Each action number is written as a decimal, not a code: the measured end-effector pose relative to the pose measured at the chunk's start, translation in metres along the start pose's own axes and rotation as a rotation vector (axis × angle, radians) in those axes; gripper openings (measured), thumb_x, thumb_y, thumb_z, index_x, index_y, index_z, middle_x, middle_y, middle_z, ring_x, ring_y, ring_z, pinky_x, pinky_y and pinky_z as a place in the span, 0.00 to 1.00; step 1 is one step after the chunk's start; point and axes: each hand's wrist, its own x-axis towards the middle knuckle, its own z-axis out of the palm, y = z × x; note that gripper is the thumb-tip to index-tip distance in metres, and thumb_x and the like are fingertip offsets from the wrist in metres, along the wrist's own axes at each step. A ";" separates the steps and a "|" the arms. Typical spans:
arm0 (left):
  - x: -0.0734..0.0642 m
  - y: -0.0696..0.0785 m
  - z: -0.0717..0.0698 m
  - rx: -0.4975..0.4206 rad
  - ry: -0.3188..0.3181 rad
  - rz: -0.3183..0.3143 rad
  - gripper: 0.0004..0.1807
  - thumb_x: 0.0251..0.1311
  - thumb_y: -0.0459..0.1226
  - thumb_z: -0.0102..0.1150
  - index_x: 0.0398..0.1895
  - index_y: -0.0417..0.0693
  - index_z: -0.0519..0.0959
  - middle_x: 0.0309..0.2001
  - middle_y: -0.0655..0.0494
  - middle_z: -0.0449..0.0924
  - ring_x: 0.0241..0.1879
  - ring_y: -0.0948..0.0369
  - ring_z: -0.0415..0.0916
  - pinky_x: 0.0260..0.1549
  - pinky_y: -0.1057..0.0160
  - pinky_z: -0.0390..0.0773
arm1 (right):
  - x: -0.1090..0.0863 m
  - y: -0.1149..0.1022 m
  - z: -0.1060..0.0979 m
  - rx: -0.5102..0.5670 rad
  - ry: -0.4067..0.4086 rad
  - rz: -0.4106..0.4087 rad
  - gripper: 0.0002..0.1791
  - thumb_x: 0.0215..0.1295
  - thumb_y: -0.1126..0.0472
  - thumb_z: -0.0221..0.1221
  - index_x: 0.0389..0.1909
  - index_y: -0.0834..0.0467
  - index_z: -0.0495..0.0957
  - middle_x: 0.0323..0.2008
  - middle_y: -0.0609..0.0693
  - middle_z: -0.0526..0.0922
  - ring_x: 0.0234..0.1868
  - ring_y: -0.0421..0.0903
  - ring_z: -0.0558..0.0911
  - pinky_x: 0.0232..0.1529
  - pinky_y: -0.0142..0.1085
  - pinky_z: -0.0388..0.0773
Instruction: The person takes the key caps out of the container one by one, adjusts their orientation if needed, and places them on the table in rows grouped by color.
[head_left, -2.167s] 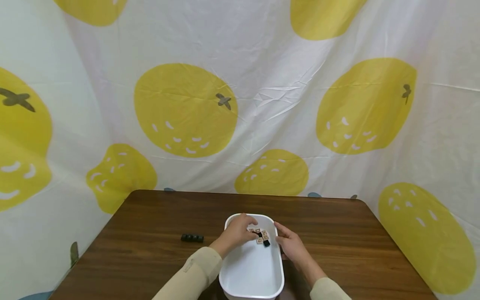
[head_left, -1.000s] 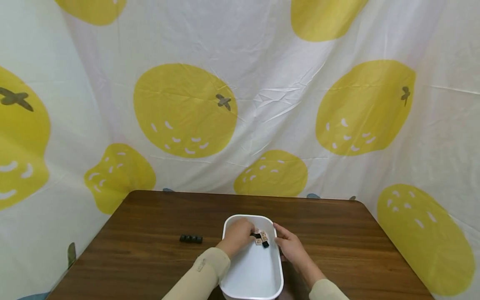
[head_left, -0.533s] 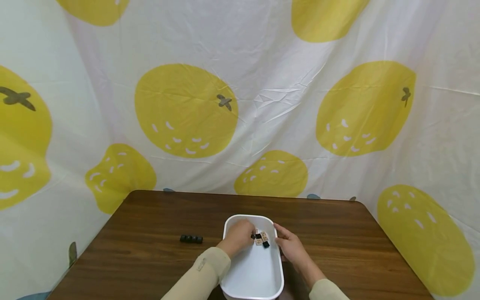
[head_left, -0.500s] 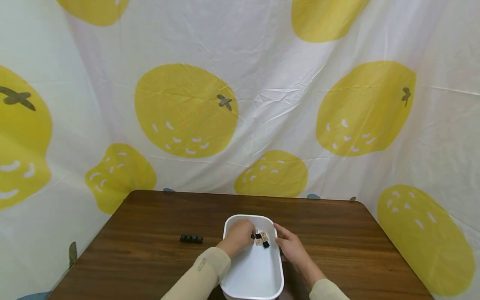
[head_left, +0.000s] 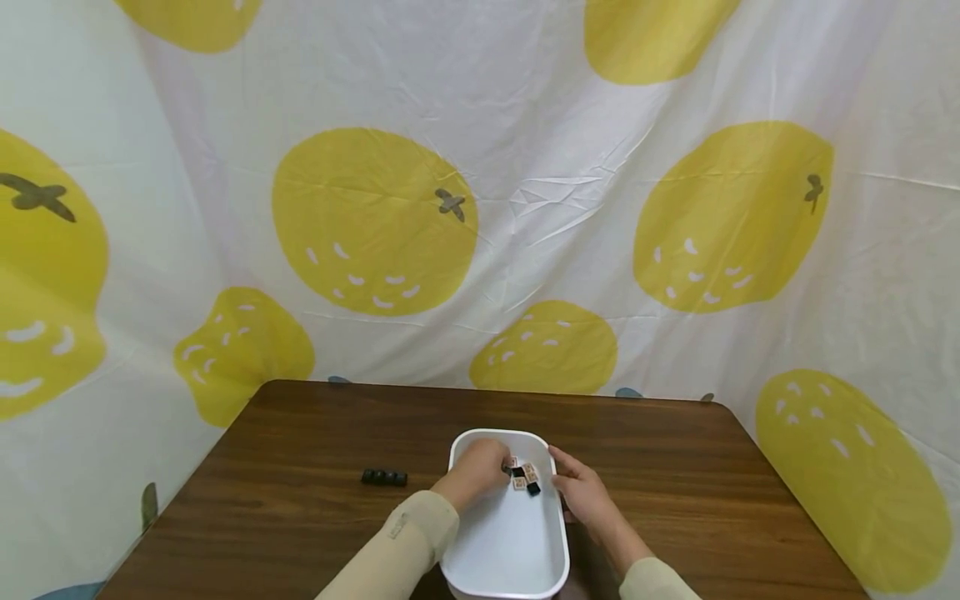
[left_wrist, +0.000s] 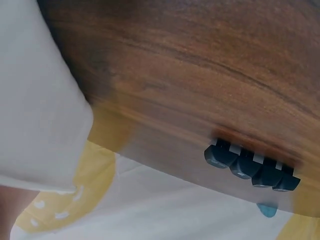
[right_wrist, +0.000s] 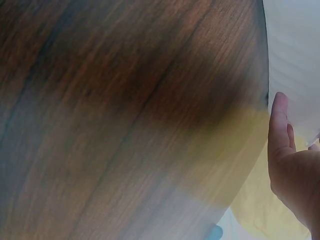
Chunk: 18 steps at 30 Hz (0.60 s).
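Note:
My left hand (head_left: 480, 468) reaches down inside a white rectangular tub (head_left: 506, 542), fingers bent around a small black keycap (head_left: 507, 470) at their tips; the hand partly covers it. Just right of those fingertips lie several small pieces, some black like the black keycap (head_left: 533, 489), others beige with printed faces, such as the beige piece (head_left: 519, 483). Against the tub's right rim rests my right hand (head_left: 588, 493), index finger straight along the outside wall. That hand (right_wrist: 300, 170) appears at the right edge of the right wrist view, where the tub is out of sight.
On the brown wooden table (head_left: 315, 533), left of the tub, several black keycaps (left_wrist: 252, 167) stand side by side in a short row. A white cloth (head_left: 525, 167) printed with yellow lemons hangs behind the table's far edge and along its sides.
My left hand has gone lower into the tub, and its fingers have drawn together at a black keycap. The right hand stays at the rim; the row on the table is unmoved.

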 end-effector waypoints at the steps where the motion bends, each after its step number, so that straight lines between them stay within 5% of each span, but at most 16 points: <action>1: 0.000 -0.001 -0.001 -0.002 -0.001 0.019 0.06 0.45 0.28 0.70 0.29 0.42 0.85 0.24 0.59 0.80 0.25 0.65 0.68 0.31 0.67 0.73 | 0.000 0.000 0.000 0.004 0.002 -0.001 0.28 0.71 0.68 0.48 0.72 0.61 0.64 0.58 0.72 0.72 0.41 0.55 0.83 0.33 0.49 0.82; 8: -0.003 -0.006 -0.016 -0.117 -0.004 0.109 0.07 0.49 0.29 0.69 0.33 0.40 0.87 0.29 0.56 0.85 0.28 0.66 0.73 0.32 0.68 0.75 | -0.001 -0.001 0.000 0.008 0.003 -0.008 0.28 0.71 0.69 0.48 0.72 0.61 0.64 0.56 0.72 0.75 0.40 0.54 0.83 0.32 0.48 0.82; 18: -0.022 -0.018 -0.049 -0.328 0.053 0.002 0.08 0.53 0.29 0.69 0.38 0.42 0.87 0.29 0.60 0.81 0.29 0.65 0.74 0.28 0.65 0.75 | -0.001 -0.001 0.000 -0.006 0.008 0.004 0.28 0.71 0.68 0.48 0.72 0.61 0.64 0.53 0.69 0.76 0.39 0.53 0.83 0.32 0.47 0.82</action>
